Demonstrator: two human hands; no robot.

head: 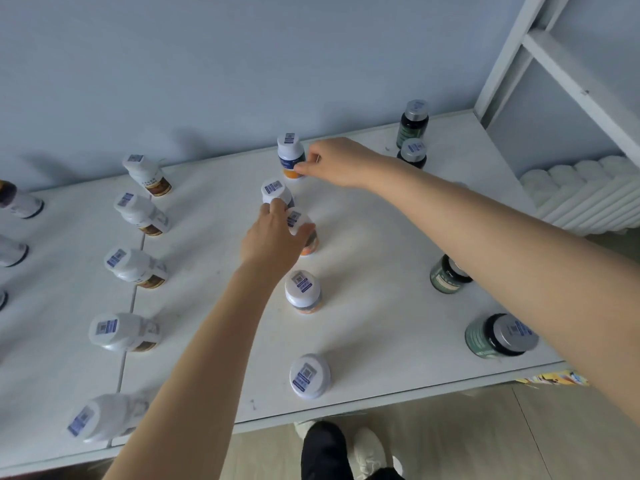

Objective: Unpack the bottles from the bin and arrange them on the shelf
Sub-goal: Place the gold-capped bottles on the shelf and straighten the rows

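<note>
White-capped bottles stand in columns on the white shelf [363,258]. My right hand [341,162] pinches the rearmost bottle of the middle column [290,154], a blue-and-orange labelled one, at its side. My left hand [272,242] wraps around the third bottle back-to-front [301,225], with fingertips touching the cap of the bottle behind it [275,192]. Two more of the same kind stand nearer me, one at mid shelf [303,294] and one by the front edge [309,375]. The bin is out of view.
A column of white bottles with brown labels [138,265] runs down the left. Dark green bottles with grey caps [412,121] stand along the right side, one [498,336] near the front edge. A white shelf frame [571,77] rises at right. My shoes show below.
</note>
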